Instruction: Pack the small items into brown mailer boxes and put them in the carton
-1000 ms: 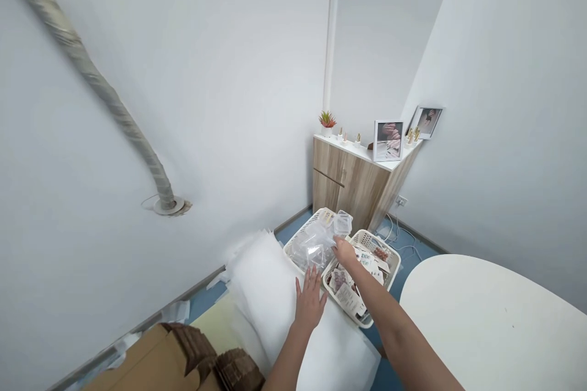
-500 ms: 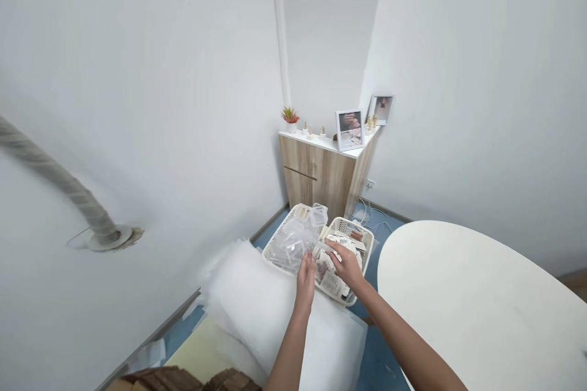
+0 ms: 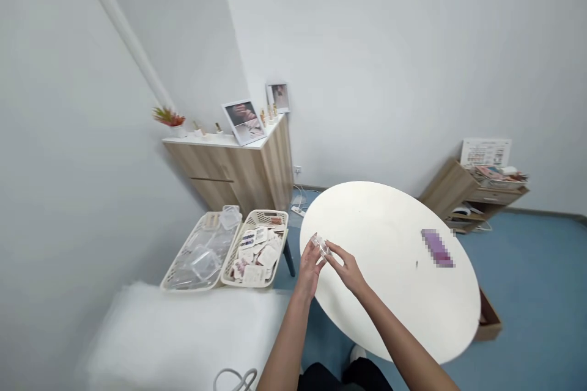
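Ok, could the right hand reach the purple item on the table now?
Probably yes: the right hand is over the round table, with nothing between it and the purple item, once it lets go of the small clear box.

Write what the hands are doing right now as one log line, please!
hands: left hand, right hand | holding: small clear plastic box | above: round white table

White walls (image 3: 367,55) rose from a blue floor (image 3: 532,275) around the round white table (image 3: 380,226). Beyond the table's left side stood a wooden cabinet (image 3: 233,177) with a white top; beyond its right side, a low wooden shelf unit (image 3: 472,195).
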Demonstrator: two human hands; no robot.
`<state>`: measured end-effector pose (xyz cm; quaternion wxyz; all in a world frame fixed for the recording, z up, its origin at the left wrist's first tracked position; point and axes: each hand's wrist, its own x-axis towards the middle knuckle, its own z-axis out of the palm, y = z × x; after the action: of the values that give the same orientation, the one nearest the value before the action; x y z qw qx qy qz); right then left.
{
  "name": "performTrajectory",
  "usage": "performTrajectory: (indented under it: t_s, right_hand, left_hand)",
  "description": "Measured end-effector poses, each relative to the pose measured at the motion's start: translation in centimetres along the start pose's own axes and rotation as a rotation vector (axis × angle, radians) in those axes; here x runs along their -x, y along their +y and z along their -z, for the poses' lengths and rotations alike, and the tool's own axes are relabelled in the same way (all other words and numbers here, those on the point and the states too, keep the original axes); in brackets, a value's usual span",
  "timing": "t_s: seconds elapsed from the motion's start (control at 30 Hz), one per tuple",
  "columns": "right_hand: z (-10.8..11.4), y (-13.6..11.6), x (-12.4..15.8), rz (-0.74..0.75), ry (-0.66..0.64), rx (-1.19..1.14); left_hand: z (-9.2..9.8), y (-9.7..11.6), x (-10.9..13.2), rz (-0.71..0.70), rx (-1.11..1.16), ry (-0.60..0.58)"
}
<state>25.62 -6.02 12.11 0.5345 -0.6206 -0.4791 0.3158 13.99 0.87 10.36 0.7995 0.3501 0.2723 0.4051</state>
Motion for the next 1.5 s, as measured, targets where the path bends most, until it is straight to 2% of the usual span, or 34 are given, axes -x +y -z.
performTrajectory:
  t_s: [0.13,0.3,0.43,0.53,0.63,0.73,0.8,0.9,1.03,1.13,1.27,1.4,1.5]
  right_hand:
    - [5.0,1.7,1.8,-0.063,0.045,-0.085]
    - [10.5,3.6,3.8,-0.106,0.087,-0.177]
    - [13.7,4.9,4.9,-0.129,0.090,-0.230]
    - [15.2,6.2,5.3,-0.148,0.108,-0.296]
    - [16.2,7.8,5.3,-0.199,0.097,-0.356]
    - [17.3,9.6,5.1,-0.271,0.070,-0.326]
    - [18.0,11.3,4.9,-0.354,0.152,-0.281]
    - [18.7,14.3,4.6,-0.522,0.321,-0.277]
    - [18.5,18.3,4.2,-0.694,0.420,-0.368]
    - [17.9,20.4,3.9,-0.740,0.443,-0.397]
    - [17.1,22.1,3.2,-0.722,0.377,-0.294]
    - [16.5,22.7,2.4,-0.624,0.310,0.183]
    - [15.2,22.1,1.3,-0.519,0.355,0.494]
  left_hand:
    - [-4.9,-3.5,-0.4,0.025,-0.088,-0.043]
    - [-9.6,-7.6,-0.8,0.056,-0.193,-0.007]
    - [-12.0,-10.5,-1.0,0.065,-0.265,0.002]
    - [-12.7,-12.0,-1.3,0.106,-0.284,0.026]
    - [-12.3,-13.1,-1.6,0.176,-0.253,0.026]
    - [-10.9,-14.2,-2.0,0.266,-0.180,0.003]
    - [-9.6,-15.2,-2.4,0.334,-0.106,0.023]
    - [-7.8,-17.2,-3.1,0.460,-0.081,0.130]
    - [-5.6,-19.9,-4.4,0.556,-0.245,0.340]
    - [-4.2,-20.8,-5.2,0.506,-0.292,0.370]
    - [-3.0,-20.3,-5.6,0.417,-0.393,0.340]
    - [-2.0,-18.2,-5.0,0.297,-0.480,0.384]
    - [-0.6,-15.2,-3.5,0.081,-0.629,0.405]
